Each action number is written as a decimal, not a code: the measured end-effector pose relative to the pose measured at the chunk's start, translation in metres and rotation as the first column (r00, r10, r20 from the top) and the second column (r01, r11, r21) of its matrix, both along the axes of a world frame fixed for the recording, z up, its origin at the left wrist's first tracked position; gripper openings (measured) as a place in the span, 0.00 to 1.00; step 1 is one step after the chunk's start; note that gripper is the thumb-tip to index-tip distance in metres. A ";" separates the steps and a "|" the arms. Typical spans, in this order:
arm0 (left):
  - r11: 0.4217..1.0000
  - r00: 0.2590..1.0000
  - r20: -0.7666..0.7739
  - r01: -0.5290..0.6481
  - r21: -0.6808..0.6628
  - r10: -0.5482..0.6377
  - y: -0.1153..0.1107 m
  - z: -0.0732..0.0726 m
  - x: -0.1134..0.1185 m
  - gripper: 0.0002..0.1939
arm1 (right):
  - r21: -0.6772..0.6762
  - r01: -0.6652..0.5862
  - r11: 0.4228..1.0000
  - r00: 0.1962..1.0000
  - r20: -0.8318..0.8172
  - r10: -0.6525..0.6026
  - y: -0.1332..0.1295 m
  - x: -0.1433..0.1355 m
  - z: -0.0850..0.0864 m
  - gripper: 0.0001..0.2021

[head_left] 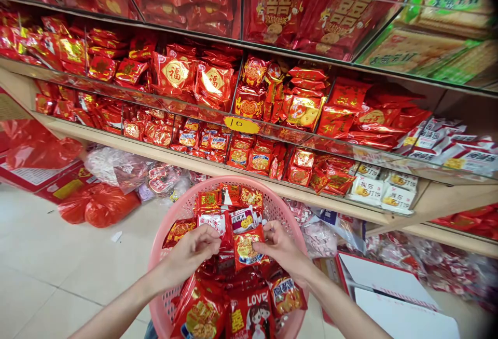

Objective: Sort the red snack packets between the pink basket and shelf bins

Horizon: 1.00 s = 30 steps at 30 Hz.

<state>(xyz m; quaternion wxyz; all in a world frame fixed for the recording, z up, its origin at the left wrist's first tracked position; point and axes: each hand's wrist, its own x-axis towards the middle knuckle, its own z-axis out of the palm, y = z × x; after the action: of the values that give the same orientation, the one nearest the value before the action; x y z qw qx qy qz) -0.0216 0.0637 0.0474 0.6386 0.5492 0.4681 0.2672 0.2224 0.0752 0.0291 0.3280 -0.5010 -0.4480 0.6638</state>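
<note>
Square red plastic LOVE packet (249,315) lies at 6 o'clock in round pink plastic basket (280,201). Right hand (282,248) pinches square red-gold plastic packet (246,248) near centre; left hand (197,248) half-curled, grip indeterminable. Apparent step: arranging; next calls for light fingertips.

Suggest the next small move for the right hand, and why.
Probably set the red packet down among the others and let go: the right hand pinches it by its edge, already over the packets in the pink basket. The left hand is beside it; whether that grips anything is unclear.
</note>
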 end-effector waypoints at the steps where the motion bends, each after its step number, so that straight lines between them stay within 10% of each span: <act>1: 0.999 0.999 -0.016 0.034 -0.013 -0.034 0.000 0.003 -0.003 0.19 | -0.008 0.002 1.000 1.000 0.011 -0.002 0.000 0.000 0.000 0.22; 13: 0.840 0.880 0.016 0.459 -0.290 -0.475 0.020 0.007 -0.003 0.20 | 0.035 -0.230 0.972 0.955 0.198 0.219 -0.003 -0.012 -0.007 0.21; 30: 0.858 0.794 -0.385 0.513 0.009 -0.470 -0.017 0.025 -0.042 0.22 | 0.042 -0.216 0.975 0.970 0.126 0.209 -0.002 -0.020 0.006 0.25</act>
<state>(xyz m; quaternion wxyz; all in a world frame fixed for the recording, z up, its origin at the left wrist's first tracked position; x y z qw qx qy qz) -0.0635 0.0469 0.0722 0.5542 0.7273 0.4048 0.0098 0.2025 0.0730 0.0350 0.2409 -0.4801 -0.5363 0.6510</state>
